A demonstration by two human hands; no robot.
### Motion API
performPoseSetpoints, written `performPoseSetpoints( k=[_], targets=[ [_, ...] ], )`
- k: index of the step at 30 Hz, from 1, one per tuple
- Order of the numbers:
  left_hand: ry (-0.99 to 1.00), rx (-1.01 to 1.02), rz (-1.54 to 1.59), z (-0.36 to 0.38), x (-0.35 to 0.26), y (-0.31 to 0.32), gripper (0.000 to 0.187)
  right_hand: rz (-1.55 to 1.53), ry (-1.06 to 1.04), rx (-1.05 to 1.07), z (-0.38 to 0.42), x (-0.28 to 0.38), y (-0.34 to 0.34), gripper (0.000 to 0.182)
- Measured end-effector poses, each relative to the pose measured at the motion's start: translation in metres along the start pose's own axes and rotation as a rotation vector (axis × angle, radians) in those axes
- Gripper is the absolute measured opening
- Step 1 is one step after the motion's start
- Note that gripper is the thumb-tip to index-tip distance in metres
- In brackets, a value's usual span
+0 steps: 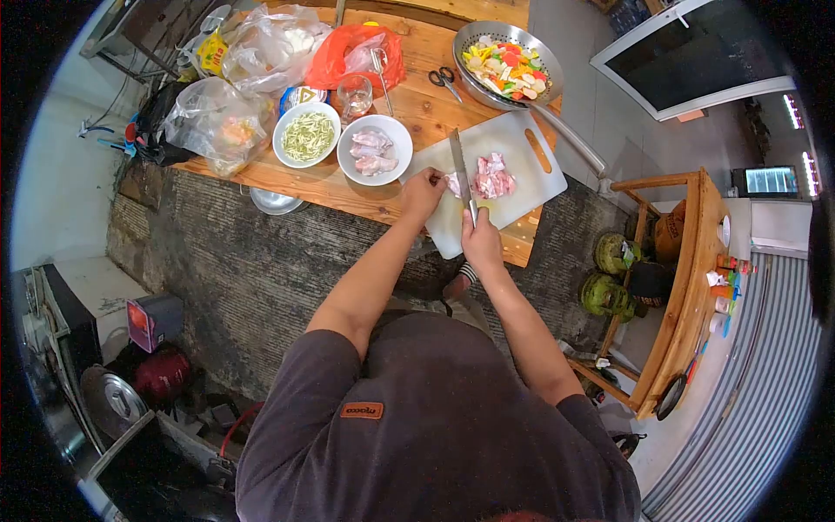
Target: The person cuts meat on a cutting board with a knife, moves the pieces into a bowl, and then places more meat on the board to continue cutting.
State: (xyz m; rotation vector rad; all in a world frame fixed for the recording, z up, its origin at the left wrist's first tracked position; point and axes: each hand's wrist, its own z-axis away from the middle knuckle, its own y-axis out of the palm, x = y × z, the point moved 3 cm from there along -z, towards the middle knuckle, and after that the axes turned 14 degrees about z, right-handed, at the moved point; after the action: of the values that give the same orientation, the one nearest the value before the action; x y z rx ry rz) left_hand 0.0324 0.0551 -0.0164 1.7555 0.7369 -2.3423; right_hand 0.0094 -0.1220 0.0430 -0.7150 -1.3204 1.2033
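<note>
My right hand [482, 238] is wrapped round the handle of a long knife [461, 165], whose blade points away from me over the white cutting board [531, 187]. Left of the blade, my left hand [424, 191] pinches a small piece of raw meat [453, 184] at the board's left edge. More cut raw meat [494, 177] lies in a pile just right of the blade. A white bowl [375, 177] with raw meat pieces stands left of the board, beside another white bowl [302, 160] of shredded green food.
A metal colander [551, 74] of sliced vegetables and black scissors [444, 80] are behind the board. A glass [354, 97], an orange bag [344, 54] and clear plastic bags [209, 122] stand at the back left of the wooden table [339, 187].
</note>
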Motion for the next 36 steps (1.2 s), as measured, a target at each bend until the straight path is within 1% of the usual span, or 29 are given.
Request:
performPoseSetpoints(
  k=[5, 9, 12, 13, 15, 16, 17, 18, 22, 24, 25, 27, 28, 30, 31, 33, 34, 36],
  targets=[
    [-0.004, -0.01, -0.013, -0.002, 0.003, 0.002, 0.037, -0.006, 0.0, -0.004, -0.003, 0.0, -0.007, 0.037],
    [-0.014, 0.001, 0.004, 0.002, -0.003, -0.002, 0.037, -0.061, -0.007, 0.001, -0.001, 0.013, -0.035, 0.039],
    [-0.011, 0.001, -0.027, -0.001, 0.003, 0.0, 0.037, -0.203, -0.092, -0.17, 0.004, 0.033, -0.069, 0.039],
    [-0.016, 0.001, -0.028, 0.001, 0.004, 0.001, 0.037, -0.203, -0.091, -0.166, 0.005, 0.031, -0.066, 0.039],
    [0.018, -0.003, 0.028, 0.001, 0.002, -0.001, 0.037, -0.219, -0.094, -0.232, 0.007, 0.027, -0.053, 0.041],
    [0.014, -0.005, 0.023, 0.002, 0.003, -0.003, 0.037, -0.222, -0.094, -0.227, 0.003, 0.018, -0.035, 0.041],
    [0.004, 0.013, 0.008, 0.003, 0.003, -0.001, 0.037, -0.11, -0.043, -0.086, -0.002, -0.001, -0.007, 0.042],
    [0.0, 0.031, -0.007, 0.002, 0.001, 0.0, 0.037, -0.001, 0.008, 0.049, -0.005, -0.004, 0.001, 0.044],
    [0.004, 0.014, -0.033, -0.001, 0.0, 0.002, 0.039, 0.001, 0.067, 0.071, -0.012, -0.009, 0.005, 0.046],
    [0.072, 0.021, 0.016, 0.0, -0.001, 0.003, 0.04, -0.049, 0.075, 0.113, -0.012, -0.012, 0.005, 0.047],
    [0.073, 0.022, 0.019, 0.0, 0.0, 0.003, 0.04, -0.047, 0.076, 0.112, -0.012, -0.013, 0.005, 0.047],
    [0.055, 0.038, -0.041, -0.002, -0.002, 0.004, 0.033, -0.063, 0.087, 0.127, -0.014, -0.015, 0.005, 0.05],
    [0.055, 0.04, -0.038, -0.002, -0.005, 0.006, 0.033, -0.061, 0.089, 0.126, -0.015, -0.016, 0.003, 0.05],
    [0.068, 0.013, -0.081, 0.001, -0.009, 0.005, 0.033, -0.2, 0.061, 0.061, -0.016, -0.014, -0.003, 0.052],
    [0.068, 0.014, -0.081, 0.002, -0.011, 0.004, 0.033, -0.2, 0.062, 0.061, -0.018, -0.013, -0.008, 0.052],
    [0.032, 0.001, -0.083, 0.002, -0.011, 0.005, 0.033, -0.604, 0.352, 0.375, -0.018, -0.02, -0.009, 0.052],
    [0.032, 0.001, -0.081, 0.001, -0.007, 0.006, 0.033, -0.603, 0.351, 0.375, -0.019, -0.025, -0.005, 0.052],
    [0.039, 0.007, -0.063, -0.001, -0.006, 0.005, 0.034, -0.466, 0.173, 0.188, -0.021, -0.025, -0.007, 0.051]
  ],
)
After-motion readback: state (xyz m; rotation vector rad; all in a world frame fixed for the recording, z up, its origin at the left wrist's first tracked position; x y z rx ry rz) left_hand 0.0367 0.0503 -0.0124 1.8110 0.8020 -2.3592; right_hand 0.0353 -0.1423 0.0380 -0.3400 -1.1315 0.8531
